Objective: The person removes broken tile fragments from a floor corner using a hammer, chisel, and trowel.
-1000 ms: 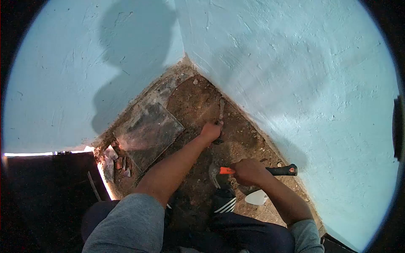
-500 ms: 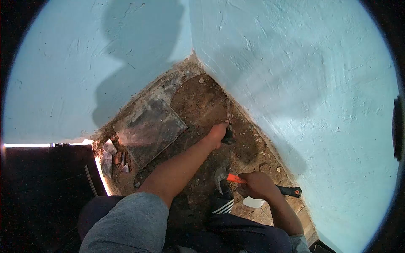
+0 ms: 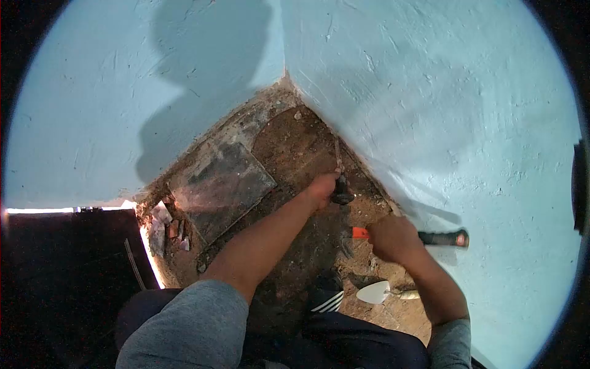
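Observation:
My left hand (image 3: pixel 322 189) is closed round a chisel (image 3: pixel 338 157) with a dark handle; its thin shaft points at the dirt floor (image 3: pixel 295 147) near the right wall. In my right hand (image 3: pixel 394 238) is a hammer (image 3: pixel 442 238) with an orange neck and a black grip, held by the shaft. The hammer head is blurred and lies just below the butt of the chisel handle. A trowel (image 3: pixel 372 293) with a pale blade rests on the floor below my right hand.
Pale blue walls (image 3: pixel 430 111) meet at a corner ahead. A grey square tile (image 3: pixel 224 187) lies left of my left hand, with broken pieces (image 3: pixel 162 213) beside it. A striped shoe (image 3: pixel 327 295) stands below. A dark area (image 3: pixel 67 264) fills the lower left.
My right hand has moved up with the hammer, bringing its head closer to the chisel butt. More of the trowel shows. My left hand has barely shifted.

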Available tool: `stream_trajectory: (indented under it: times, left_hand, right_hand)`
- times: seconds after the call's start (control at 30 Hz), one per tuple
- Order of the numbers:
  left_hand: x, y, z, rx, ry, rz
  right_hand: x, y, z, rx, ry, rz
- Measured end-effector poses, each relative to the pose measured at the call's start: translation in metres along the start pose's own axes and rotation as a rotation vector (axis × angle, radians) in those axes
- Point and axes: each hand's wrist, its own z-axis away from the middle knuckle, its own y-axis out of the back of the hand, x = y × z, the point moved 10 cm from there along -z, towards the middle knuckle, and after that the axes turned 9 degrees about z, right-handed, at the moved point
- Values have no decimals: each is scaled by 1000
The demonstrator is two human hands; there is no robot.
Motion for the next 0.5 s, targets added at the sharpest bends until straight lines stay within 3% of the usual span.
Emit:
stream_trajectory:
  times: [0.1, 0.23, 0.33, 0.43, 0.5]
  left_hand:
    - [-2, 1, -9, -5, -1, -33]
    - [1, 7, -3, 44, -27, -39]
    - [2, 5, -1, 40, -20, -32]
    - [12, -7, 2, 0, -47, 21]
    - [9, -9, 2, 1, -61, 105]
  right_hand:
    - [-22, -9, 13, 10, 35, -12]
    - [-47, -25, 21, -137, 319, -63]
    - [-2, -18, 1, -2, -6, -55]
    - [8, -19, 2, 60, -128, -76]
    - [6, -22, 8, 23, -93, -78]
